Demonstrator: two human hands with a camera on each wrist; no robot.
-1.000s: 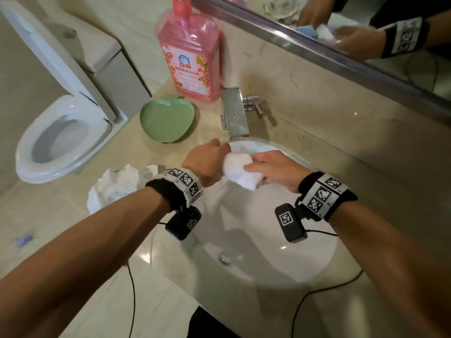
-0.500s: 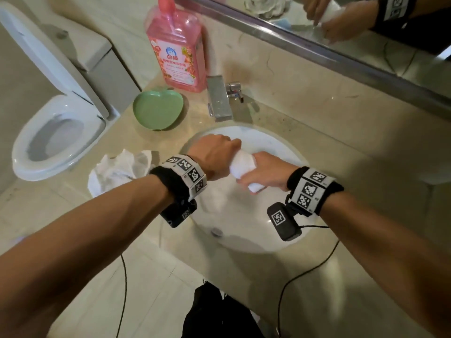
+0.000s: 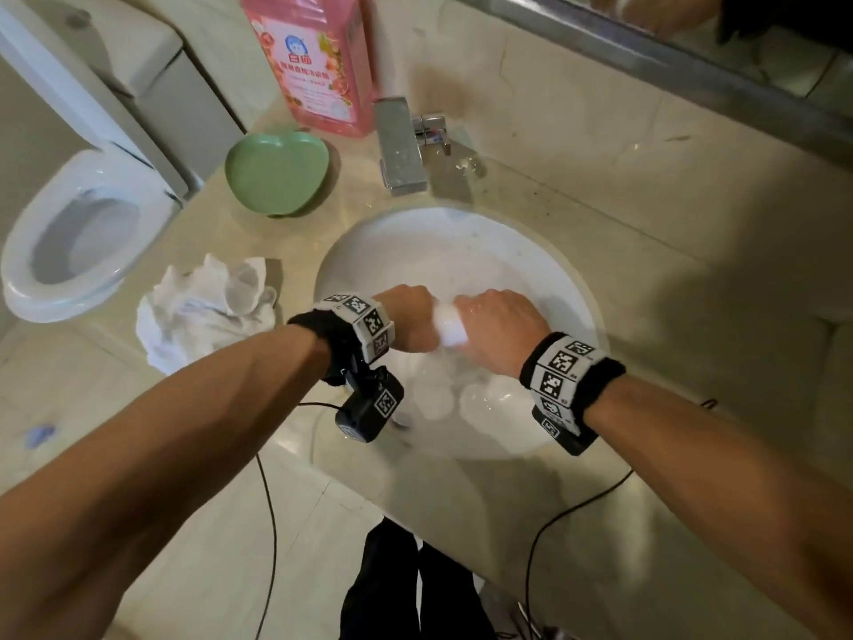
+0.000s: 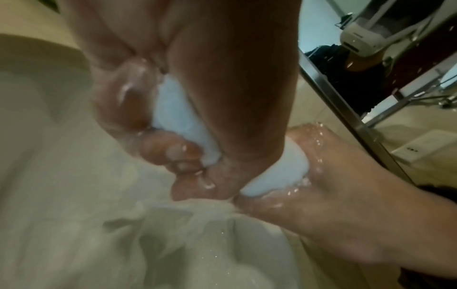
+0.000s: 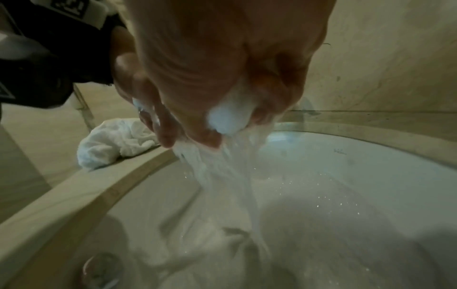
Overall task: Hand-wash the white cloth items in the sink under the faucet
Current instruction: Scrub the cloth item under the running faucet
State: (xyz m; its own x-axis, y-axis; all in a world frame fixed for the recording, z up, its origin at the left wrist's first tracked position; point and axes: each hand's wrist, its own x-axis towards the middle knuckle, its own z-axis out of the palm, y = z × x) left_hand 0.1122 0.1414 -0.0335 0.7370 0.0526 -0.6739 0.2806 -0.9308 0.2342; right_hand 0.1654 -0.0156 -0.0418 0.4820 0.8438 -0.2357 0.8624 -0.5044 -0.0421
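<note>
A wet white cloth [image 3: 450, 324] is rolled tight between my two hands over the white sink [image 3: 466, 237]. My left hand [image 3: 408, 316] grips its left end and my right hand [image 3: 496, 323] grips its right end. In the left wrist view my curled fingers [image 4: 173, 150] squeeze the cloth [image 4: 180, 121]. In the right wrist view water [image 5: 227, 176] pours from the cloth [image 5: 227, 119] into the basin [image 5: 346, 195]. The steel faucet [image 3: 399, 145] stands behind the sink; no stream shows at its spout. More white cloth [image 3: 207, 307] lies crumpled on the counter to the left.
A pink soap bottle [image 3: 318, 57] and a green apple-shaped dish [image 3: 277, 175] stand left of the faucet. A toilet [image 3: 78, 233] is at far left beyond the counter edge. A mirror [image 3: 692, 34] runs along the back wall. Camera cables hang over the counter's front edge.
Both hands have drawn back from the faucet toward the sink's near side, closing tighter on the cloth; water now runs out of it.
</note>
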